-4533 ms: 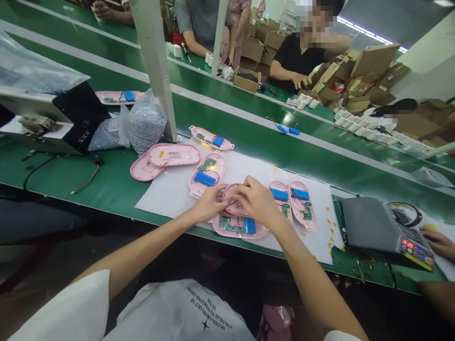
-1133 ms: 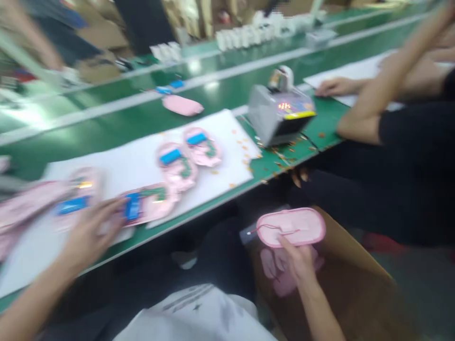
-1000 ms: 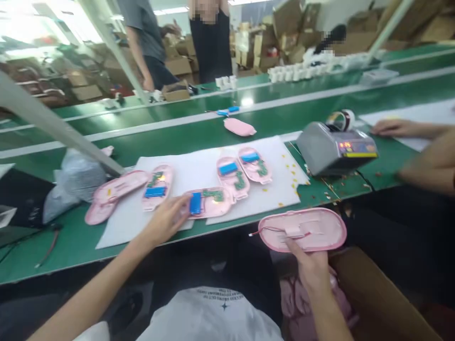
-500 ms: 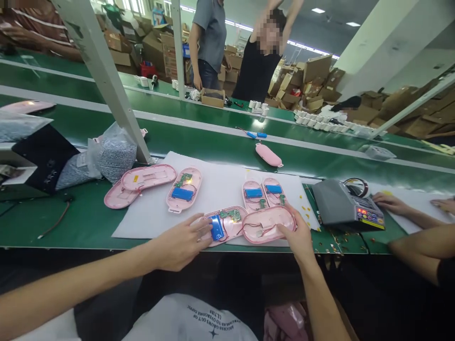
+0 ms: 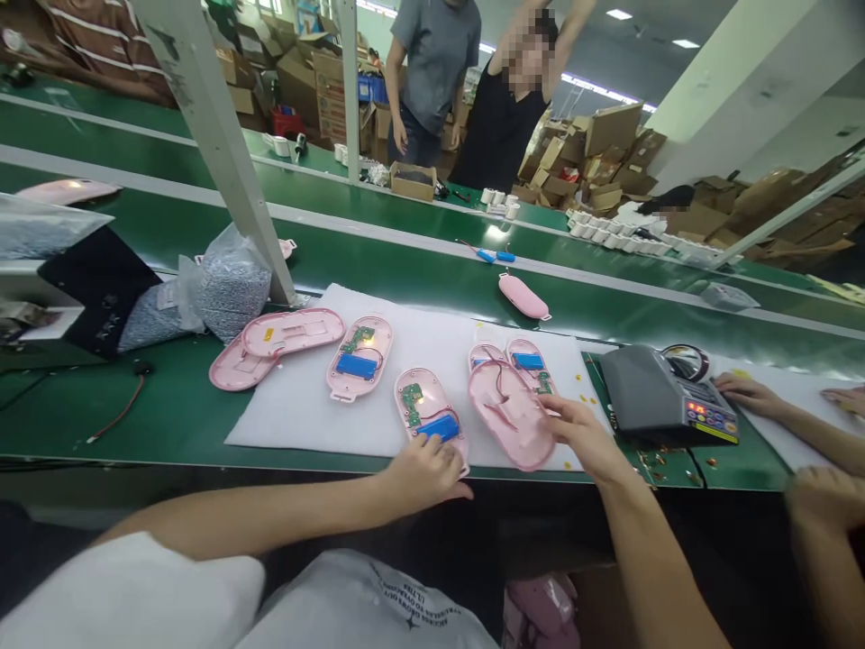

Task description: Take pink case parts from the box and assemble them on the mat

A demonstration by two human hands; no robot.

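1. The left hand (image 5: 423, 473), at lower centre of the frame, lies palm down with curled fingers on the near end of an open pink shell (image 5: 432, 425); its fingertips hide that end, and no grip shows.
2. The right hand (image 5: 585, 434), just right of centre, pinches the right edge of a pink cover (image 5: 512, 414).
3. The cover overlaps two more open shells (image 5: 523, 361), hiding most of the left one.
4. All lie on a white sheet (image 5: 304, 415).
5. Both forearms reach in from the bottom edge.
6. A grey machine (image 5: 666, 406) sits right of the sheet.
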